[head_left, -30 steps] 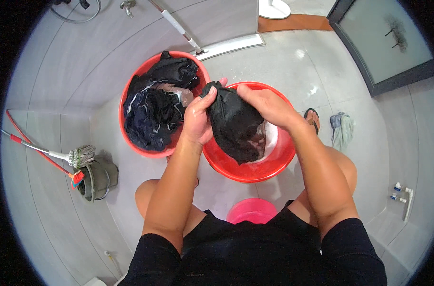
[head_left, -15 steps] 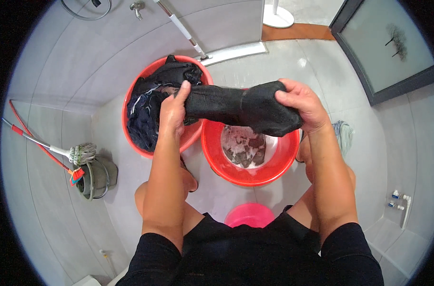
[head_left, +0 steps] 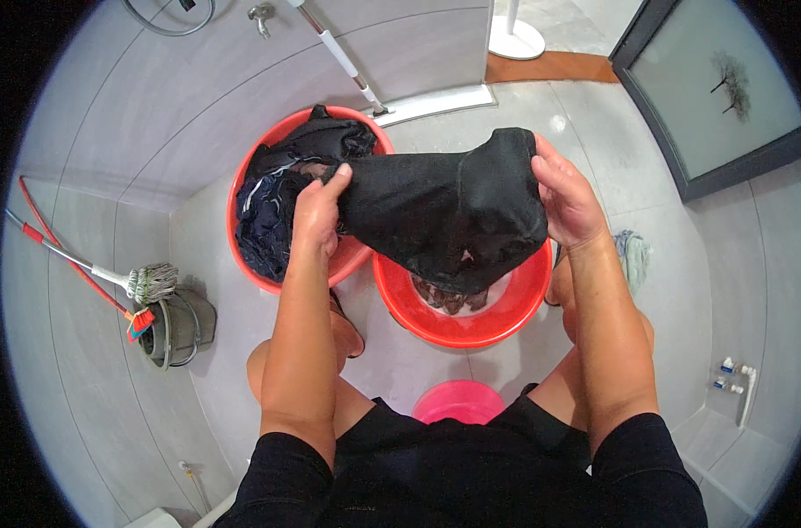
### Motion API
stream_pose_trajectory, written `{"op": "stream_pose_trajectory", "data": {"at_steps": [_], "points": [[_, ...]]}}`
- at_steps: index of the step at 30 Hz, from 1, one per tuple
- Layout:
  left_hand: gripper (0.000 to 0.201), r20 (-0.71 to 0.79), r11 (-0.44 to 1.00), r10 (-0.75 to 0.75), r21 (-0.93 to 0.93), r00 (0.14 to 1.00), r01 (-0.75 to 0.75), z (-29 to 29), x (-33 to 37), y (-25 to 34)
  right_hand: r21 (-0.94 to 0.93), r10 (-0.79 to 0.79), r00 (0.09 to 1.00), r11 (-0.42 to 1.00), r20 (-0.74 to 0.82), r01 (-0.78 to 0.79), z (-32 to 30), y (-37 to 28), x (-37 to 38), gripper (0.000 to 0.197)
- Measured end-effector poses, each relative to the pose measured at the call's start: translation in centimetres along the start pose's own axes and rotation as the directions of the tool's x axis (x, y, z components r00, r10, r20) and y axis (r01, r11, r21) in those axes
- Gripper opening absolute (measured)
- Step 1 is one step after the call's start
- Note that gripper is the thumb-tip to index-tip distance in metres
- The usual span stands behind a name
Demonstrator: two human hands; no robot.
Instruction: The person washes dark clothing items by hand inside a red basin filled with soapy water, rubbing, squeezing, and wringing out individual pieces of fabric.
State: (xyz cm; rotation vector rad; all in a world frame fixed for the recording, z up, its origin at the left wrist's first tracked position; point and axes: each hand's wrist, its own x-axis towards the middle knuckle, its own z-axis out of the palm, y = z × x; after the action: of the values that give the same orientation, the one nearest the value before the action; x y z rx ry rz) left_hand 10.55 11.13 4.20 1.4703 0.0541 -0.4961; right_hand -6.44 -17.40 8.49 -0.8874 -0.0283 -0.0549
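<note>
A black garment (head_left: 435,189) hangs stretched sideways between my hands; its exact kind does not show. At its left end, my left hand (head_left: 317,211) is closed on the cloth with the thumb on top. My right hand (head_left: 572,194) holds the wide right end by its edge, its fingertips partly hidden behind the fabric. Below the garment stands a red basin (head_left: 479,333) with wet dark cloth (head_left: 453,299) and whitish suds in it, partly covered from view.
A larger pinkish-red tub (head_left: 242,255) of dark clothes (head_left: 273,202) stands at the left. A pink basin (head_left: 457,400) sits between my legs. Mop (head_left: 152,283) and grey bucket (head_left: 193,321) are far left; a squeegee pole (head_left: 339,55) leans on the wall. A door (head_left: 717,97) stands far right.
The black garment has spread wider and hangs lower over the red basin. My right hand has loosened from its bunched hold to the garment's edge; my left hand stays nearly in place.
</note>
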Motion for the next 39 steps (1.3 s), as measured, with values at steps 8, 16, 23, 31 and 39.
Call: {"op": "stream_pose_trajectory", "data": {"at_steps": [8,16,23,31,39], "points": [[0.066,0.343,0.432,0.176,0.815,0.923,-0.386,3.2,-3.8,-1.9,0.164,-0.001,1.0,0.986,-0.011,0.003,2.1,1.7,0.7,0.057],[0.074,0.446,0.982,-0.171,0.148,0.879,0.116,7.0,-5.1,-2.3,0.389,0.0,0.995,0.92,0.103,-0.04,3.5,2.6,1.5,0.058],[0.046,0.155,0.972,0.195,0.106,0.969,-0.212,6.8,-2.3,-4.8,0.084,0.103,0.994,0.991,0.033,-0.105,3.5,2.8,2.8,0.04],[0.037,0.176,0.935,0.235,-0.31,0.956,-0.173,7.2,-3.0,-0.9,-0.463,-0.063,0.952,0.882,-0.299,-0.087,1.6,3.5,3.5,0.038],[0.035,0.268,0.932,0.347,-0.205,0.899,-0.299,7.2,-3.2,-0.3,-0.506,-0.175,0.955,0.862,-0.238,0.032,-0.1,2.3,3.4,0.019]]}}
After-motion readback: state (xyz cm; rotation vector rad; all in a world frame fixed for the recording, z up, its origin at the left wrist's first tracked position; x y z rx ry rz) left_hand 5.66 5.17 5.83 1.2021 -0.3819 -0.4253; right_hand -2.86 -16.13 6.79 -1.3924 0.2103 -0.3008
